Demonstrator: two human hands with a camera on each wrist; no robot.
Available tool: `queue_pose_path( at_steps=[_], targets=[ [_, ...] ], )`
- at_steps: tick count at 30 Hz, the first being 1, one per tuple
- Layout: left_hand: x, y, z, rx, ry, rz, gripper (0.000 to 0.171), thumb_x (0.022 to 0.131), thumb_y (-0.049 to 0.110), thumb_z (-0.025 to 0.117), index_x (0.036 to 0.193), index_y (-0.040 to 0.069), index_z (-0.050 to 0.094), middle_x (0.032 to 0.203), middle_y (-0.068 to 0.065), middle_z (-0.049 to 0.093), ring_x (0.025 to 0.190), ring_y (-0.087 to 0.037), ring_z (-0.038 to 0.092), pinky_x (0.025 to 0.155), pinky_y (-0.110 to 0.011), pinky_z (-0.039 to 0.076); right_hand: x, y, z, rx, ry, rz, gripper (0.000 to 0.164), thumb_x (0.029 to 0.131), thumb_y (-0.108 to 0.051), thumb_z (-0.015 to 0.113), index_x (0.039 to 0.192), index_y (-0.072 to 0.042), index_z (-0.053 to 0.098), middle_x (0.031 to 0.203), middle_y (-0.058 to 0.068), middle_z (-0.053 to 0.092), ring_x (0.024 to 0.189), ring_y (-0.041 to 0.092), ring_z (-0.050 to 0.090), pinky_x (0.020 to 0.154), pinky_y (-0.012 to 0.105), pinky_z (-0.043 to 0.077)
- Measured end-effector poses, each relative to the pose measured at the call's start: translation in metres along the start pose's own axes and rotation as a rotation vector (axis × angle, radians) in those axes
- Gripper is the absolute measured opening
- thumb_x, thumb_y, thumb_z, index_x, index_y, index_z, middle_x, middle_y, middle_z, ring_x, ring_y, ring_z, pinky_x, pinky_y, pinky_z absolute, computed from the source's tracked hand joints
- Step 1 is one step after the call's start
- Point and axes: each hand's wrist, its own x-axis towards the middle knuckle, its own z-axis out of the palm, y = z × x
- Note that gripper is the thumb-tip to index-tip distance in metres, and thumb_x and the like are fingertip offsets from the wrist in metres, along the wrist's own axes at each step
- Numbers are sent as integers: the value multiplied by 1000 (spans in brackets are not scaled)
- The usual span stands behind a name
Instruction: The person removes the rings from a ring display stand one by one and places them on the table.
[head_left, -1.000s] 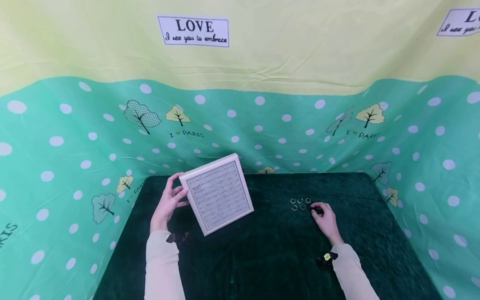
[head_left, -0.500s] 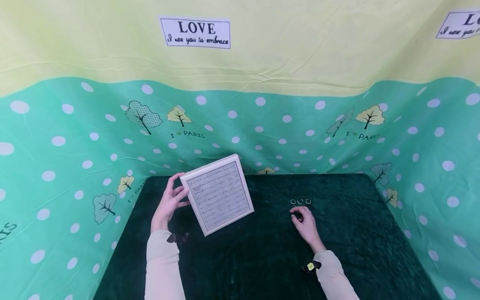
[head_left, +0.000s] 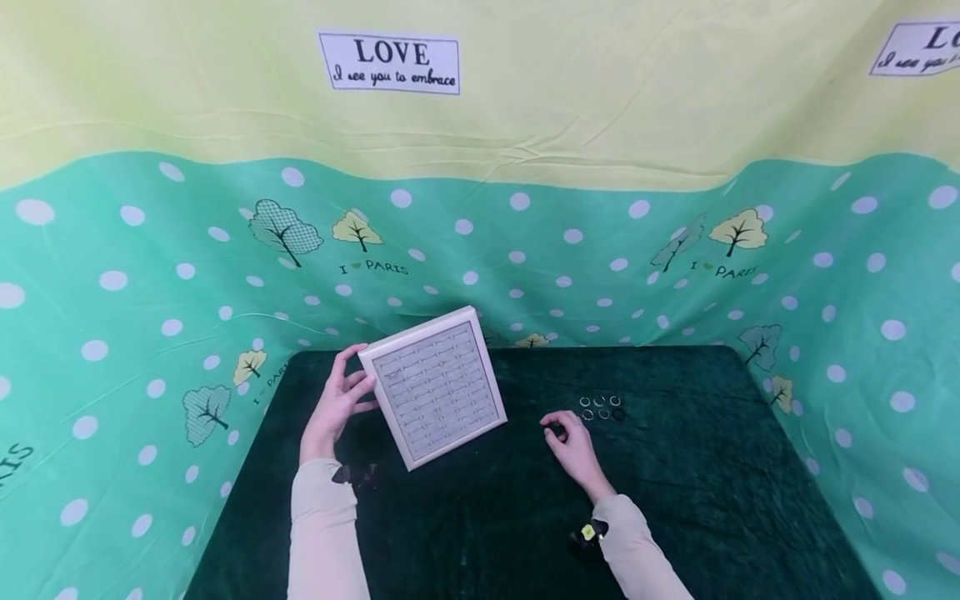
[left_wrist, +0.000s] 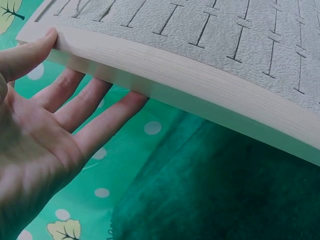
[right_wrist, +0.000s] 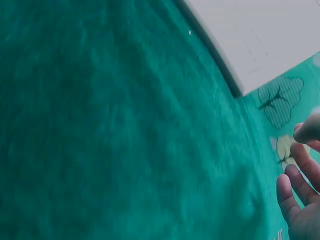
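A square ring display tray [head_left: 491,375] with a pale frame and grey slotted padding stands tilted at left centre. My left hand [head_left: 333,408] grips its left edge, thumb on the front frame and fingers behind, as the left wrist view shows of the hand [left_wrist: 45,135]. A small ring [head_left: 392,375] sits in an upper left slot. Right of the tray my right hand [head_left: 573,450] hovers over the cloth, thumb and index fingertips close together; I cannot tell whether a ring is between them. Two short rows of rings [head_left: 615,401] lie behind it, one ring [head_left: 618,414] black.
Dark green velvet cloth [head_left: 487,525] covers the table. A green and yellow printed curtain [head_left: 517,242] surrounds its back and sides. Both wrists wear dark straps, the right one with a yellow piece [head_left: 588,531].
My right hand has moved left from the right end of the ring rows toward the tray, uncovering the lower row and the black ring. My left hand and the tray have stayed still.
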Motion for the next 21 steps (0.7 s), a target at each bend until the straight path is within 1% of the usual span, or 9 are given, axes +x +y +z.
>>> queue_pose_path(
  at_steps=[3, 5, 10, 13, 17, 21],
  targets=[
    [0, 2, 0, 1, 0, -12, 58, 99, 16, 56, 148, 21, 24, 126, -24, 53, 102, -17, 61, 88, -62, 44, 3, -9, 6, 8, -21, 13, 17, 86, 1, 65, 100, -9, 68, 105, 5, 60, 86, 23, 54, 70, 30, 45],
    [0, 3, 0, -8, 1, -18, 58, 100, 13, 54, 148, 20, 24, 127, -26, 51, 102, -17, 60, 88, -63, 43, 6, -15, 10, 11, -31, 19, 17, 87, 0, 65, 100, -10, 68, 106, 5, 60, 87, 22, 53, 70, 31, 45],
    [-1, 5, 1, -19, -4, -16, 58, 100, 6, 52, 148, 15, 23, 129, -32, 48, 101, -18, 60, 88, -66, 41, 15, -29, 20, 44, -40, 37, 16, 88, 0, 64, 100, -11, 67, 105, 5, 59, 82, 24, 54, 69, 31, 45],
    [-1, 4, 1, -10, -4, -19, 57, 100, 8, 53, 148, 17, 23, 129, -30, 49, 102, -17, 61, 89, -65, 41, 23, -36, 27, 66, -42, 36, 16, 89, 0, 63, 100, -10, 67, 106, 5, 59, 82, 24, 55, 68, 31, 46],
    [0, 2, 0, 4, 1, -17, 57, 99, 14, 55, 147, 22, 25, 128, -27, 51, 103, -17, 61, 89, -63, 43, 34, -47, 35, 74, -84, -10, 16, 88, 2, 62, 102, -5, 67, 105, 6, 59, 87, 22, 56, 69, 30, 47],
    [1, 0, 0, 11, -4, 1, 57, 98, 17, 58, 146, 23, 27, 126, -25, 53, 103, -19, 61, 87, -62, 44, 43, -60, 44, 80, -151, -74, 15, 89, 2, 61, 103, -1, 66, 103, 5, 59, 92, 21, 57, 71, 30, 48]
  ],
)
